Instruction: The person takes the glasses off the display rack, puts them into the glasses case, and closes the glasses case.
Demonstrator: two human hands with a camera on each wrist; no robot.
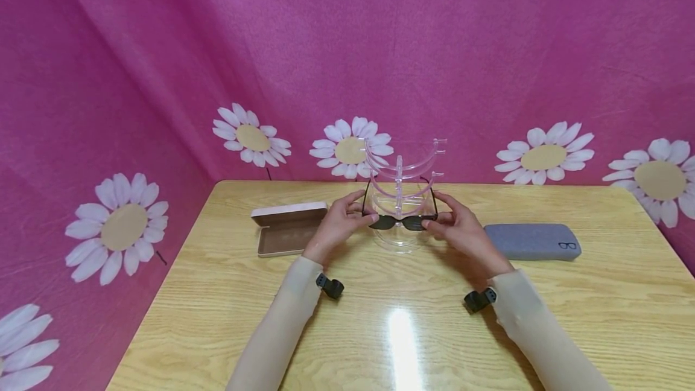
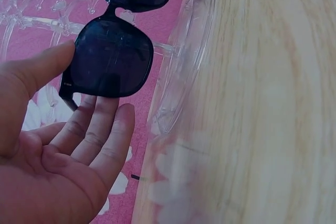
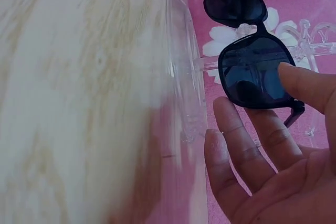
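Black sunglasses with dark lenses face me in front of a clear tiered glasses stand, their temples spread back along both its sides. My left hand pinches the frame's left end; in the left wrist view its thumb presses the rim of the sunglasses and fingers lie behind. At the other end my right hand pinches likewise, thumb over the lens edge of the sunglasses in the right wrist view. Whether the sunglasses touch the stand, I cannot tell.
An open glasses case with a brown inside lies left of the stand, near my left hand. On the right is a closed grey glasses case with a small glasses print. Behind the wooden table hangs a pink flowered cloth.
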